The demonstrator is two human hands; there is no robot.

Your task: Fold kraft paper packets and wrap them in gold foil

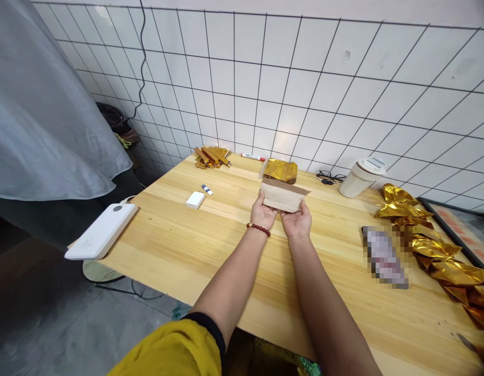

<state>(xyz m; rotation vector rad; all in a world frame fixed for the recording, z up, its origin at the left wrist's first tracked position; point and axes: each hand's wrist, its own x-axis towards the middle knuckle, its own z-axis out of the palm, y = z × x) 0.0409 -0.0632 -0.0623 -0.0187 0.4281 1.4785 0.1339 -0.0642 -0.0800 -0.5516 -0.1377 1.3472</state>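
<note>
A beige sheet of paper [283, 197] with a brown strip along its far edge is held up over the wooden table by both hands. My left hand [262, 211], with a dark red bead bracelet at the wrist, grips its left end, thumb on top. At the right end my right hand [297, 220] pinches it the same way. The fingers under the sheet are mostly hidden. Just beyond it lies a stack of gold foil paper [281, 170].
Folded gold strips [212, 156] lie at the table's back left, a red-and-white marker [252, 156] behind. A white box [195, 199] and a small blue-and-white tube [207, 189] are left; a white device [103, 230] sits at the corner. Right: glasses [330, 177], a cup [359, 178], crumpled gold foil pieces [437, 248].
</note>
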